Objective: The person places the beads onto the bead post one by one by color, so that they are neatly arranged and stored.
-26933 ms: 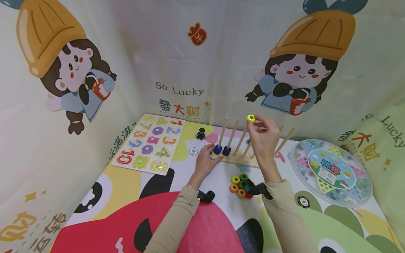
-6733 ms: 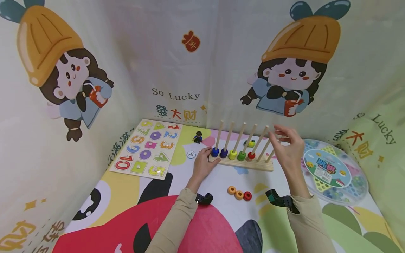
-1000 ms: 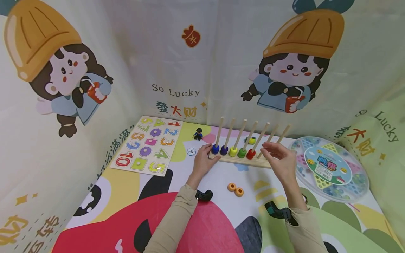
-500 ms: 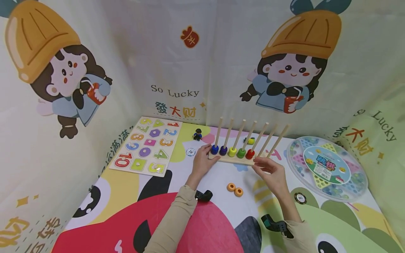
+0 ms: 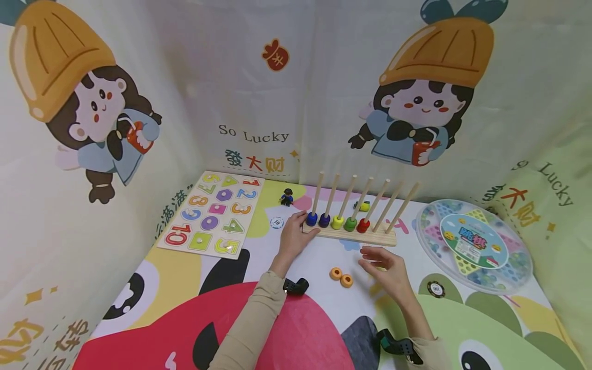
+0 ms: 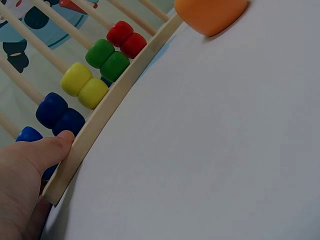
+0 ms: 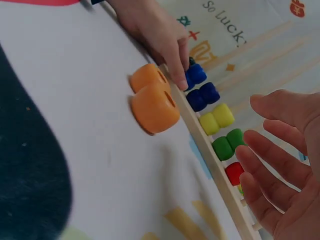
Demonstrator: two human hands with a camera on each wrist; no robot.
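Note:
My left hand (image 5: 292,239) grips the left end of a wooden peg rack (image 5: 385,238), thumb on the front of its base (image 6: 95,120). Pairs of beads sit on its pegs: blue (image 5: 312,220), dark blue (image 5: 324,221), yellow (image 6: 84,85), green (image 6: 107,60) and red (image 6: 126,39). The two pegs at the right end carry no beads. Two orange beads (image 5: 335,274) touch each other on the table in front of the rack. Just right of them, my right hand (image 5: 386,270) hovers with loosely bent fingers and holds nothing.
A number puzzle board (image 5: 210,216) lies at the left. Behind the rack are a small toy figure (image 5: 287,197) and a yellow-green toy (image 5: 363,206). A round Chinese checkers case (image 5: 474,246) lies right, near a black chip (image 5: 436,289). A white chip (image 5: 277,222) lies left.
Over the last second my right hand has come down from the rack's right pegs towards the orange beads. My left hand keeps its hold. Earlier, more loose beads lay on the table.

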